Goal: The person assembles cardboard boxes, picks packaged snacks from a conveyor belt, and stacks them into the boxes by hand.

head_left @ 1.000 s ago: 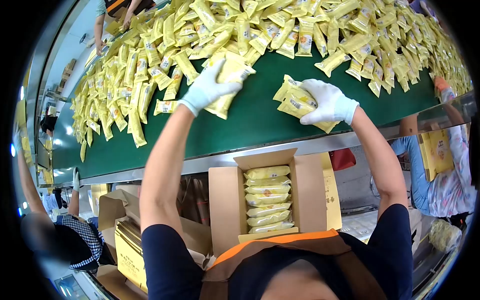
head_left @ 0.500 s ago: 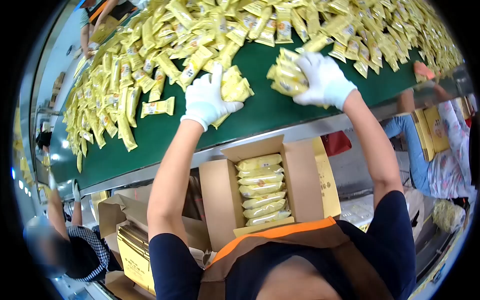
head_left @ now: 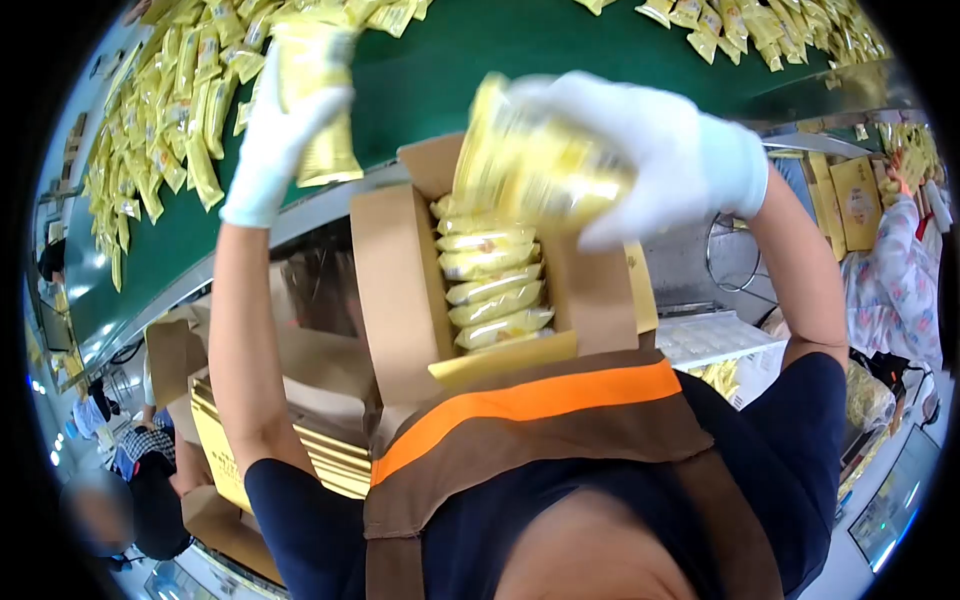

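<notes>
My left hand (head_left: 280, 140), in a white glove, is closed on yellow snack packets (head_left: 315, 65) over the green belt. My right hand (head_left: 640, 150), also gloved and smeared by motion, grips a bunch of several yellow packets (head_left: 530, 165) above the far end of an open cardboard box (head_left: 395, 280). Inside that box, more yellow packets (head_left: 495, 290) lie in a row, one behind another. The bunch in my right hand hides the far right part of the box. How many packets each hand holds I cannot tell.
Across the front runs the green conveyor belt (head_left: 430, 85), with heaped yellow packets (head_left: 180, 120) on its left and others at far right. Folded yellow cartons (head_left: 215, 430) stand at left. A white tray (head_left: 715, 340) lies right of the box. Co-workers are at both sides.
Both hands have lifted packets off the belt. My right hand has come toward me over the box; my left has moved left. The view has shifted, and the box appears higher.
</notes>
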{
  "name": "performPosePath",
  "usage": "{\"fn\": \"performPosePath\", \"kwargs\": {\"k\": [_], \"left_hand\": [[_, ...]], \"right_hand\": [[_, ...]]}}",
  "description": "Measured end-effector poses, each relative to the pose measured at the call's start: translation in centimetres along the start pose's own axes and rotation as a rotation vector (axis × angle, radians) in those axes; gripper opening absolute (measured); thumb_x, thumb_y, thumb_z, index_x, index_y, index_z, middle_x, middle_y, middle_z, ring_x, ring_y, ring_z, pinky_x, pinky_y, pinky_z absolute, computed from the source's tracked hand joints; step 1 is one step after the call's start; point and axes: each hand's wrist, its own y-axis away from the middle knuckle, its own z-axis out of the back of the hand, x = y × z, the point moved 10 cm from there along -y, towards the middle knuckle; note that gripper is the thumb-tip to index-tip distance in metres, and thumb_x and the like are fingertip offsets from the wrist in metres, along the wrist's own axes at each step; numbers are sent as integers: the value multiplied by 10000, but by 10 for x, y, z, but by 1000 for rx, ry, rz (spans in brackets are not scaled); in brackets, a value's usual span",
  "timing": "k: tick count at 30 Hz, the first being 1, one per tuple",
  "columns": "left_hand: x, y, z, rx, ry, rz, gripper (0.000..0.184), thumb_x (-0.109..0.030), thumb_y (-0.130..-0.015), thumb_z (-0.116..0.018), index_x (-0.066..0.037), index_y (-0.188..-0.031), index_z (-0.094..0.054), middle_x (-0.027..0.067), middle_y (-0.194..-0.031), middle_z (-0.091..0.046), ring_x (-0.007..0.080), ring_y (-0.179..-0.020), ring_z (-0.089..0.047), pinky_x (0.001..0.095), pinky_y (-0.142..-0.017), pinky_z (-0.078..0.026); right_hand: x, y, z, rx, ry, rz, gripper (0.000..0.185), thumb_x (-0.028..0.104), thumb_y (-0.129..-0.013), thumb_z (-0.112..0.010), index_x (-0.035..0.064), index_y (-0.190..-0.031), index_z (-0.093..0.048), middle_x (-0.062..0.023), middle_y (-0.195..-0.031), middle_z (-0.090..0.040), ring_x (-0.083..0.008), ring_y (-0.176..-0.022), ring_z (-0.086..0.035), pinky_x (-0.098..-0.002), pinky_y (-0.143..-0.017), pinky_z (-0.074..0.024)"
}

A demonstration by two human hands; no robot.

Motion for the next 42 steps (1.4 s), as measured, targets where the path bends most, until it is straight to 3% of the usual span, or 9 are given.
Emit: {"fn": "performPosePath", "kwargs": {"k": [3, 7, 11, 15, 22, 26, 32, 37, 42], "left_hand": [[-9, 56, -19, 281, 719, 177, 785, -321, -800, -723, -16, -1444, -395, 117, -1290, -587, 201, -1112, -616, 349, -970, -507], [-29, 85, -104, 658, 84, 28, 958, -292, -663, -824, 24, -1456, -387, 105, -1261, -595, 169, -1081, -572, 299, -958, -467], [27, 91, -155, 776, -807, -12, 1038, -515, -666, -738, -147, -1529, -293, 259, -1246, -539, 410, -1130, -575, 414, -982, -467], [36, 89, -181, 661, -908, -143, 1012, -493, -654, -745, -164, -1513, -322, 257, -1252, -525, 416, -1153, -552, 472, -961, -464], [38, 112, -212, 551, -1291, -204, 844, -400, -785, -688, -178, -1513, -323, 214, -1438, -410, 359, -1329, -398, 624, -1041, -310], [-59, 110, -175, 551, -821, -709, 635, -322, -801, -681, -136, -1377, -493, 143, -1393, -494, 380, -1268, -466, 534, -1035, -387], [38, -29, 103, -574, -924, -248, 489, -342, -842, -678, -86, -1255, -623, 237, -1277, -557, 419, -1198, -502, 465, -1031, -418], [166, -50, 145, -447, -897, -51, 611, -508, -844, -676, -133, -1320, -597, 269, -1434, -438, 448, -1305, -410, 478, -1106, -344], [106, -21, 45, 117, -953, 47, 835, -502, -714, -784, -174, -1423, -487, 234, -1539, -312, 441, -1373, -351, 447, -1126, -346]], "right_hand": [[49, -19, -104, 470, 607, 71, 731, 274, -682, -764, 154, -1356, -509, -162, -1123, -590, -333, -1032, -611, -422, -844, -491], [45, -28, -186, 639, 390, 26, 596, 330, -745, -707, 163, -1299, -561, -171, -1036, -622, -322, -956, -642, -456, -809, -505], [42, 1, -222, 330, 303, 33, 662, 362, -748, -719, 131, -1338, -528, -182, -958, -633, -304, -929, -650, -440, -775, -519], [41, 31, -210, 511, 365, -23, 774, 301, -731, -770, 131, -1409, -438, -237, -1305, -476, -382, -1227, -484, -486, -954, -440], [53, 34, -145, 925, -134, -46, 488, 195, -843, -638, 64, -1307, -561, -164, -1175, -647, -334, -998, -653, -394, -866, -530], [12, -80, 9, -52, -200, 49, 427, 148, -848, -653, 35, -1257, -607, -135, -1164, -666, -260, -1029, -651, -355, -931, -507], [-95, -288, 39, -75, 445, 31, 724, 541, -863, -569, 87, -1420, -482, -193, -1380, -552, -379, -1227, -548, -410, -1043, -432], [-144, -333, -10, -33, 674, -264, 988, 710, -646, -689, 232, -1471, -428, -167, -1439, -448, -371, -1339, -412, -475, -1075, -366], [-121, -241, -42, 161, 695, 49, 517, 424, -715, -732, 199, -1175, -666, -158, -1351, -494, -328, -1206, -518, -423, -1010, -397]]}}
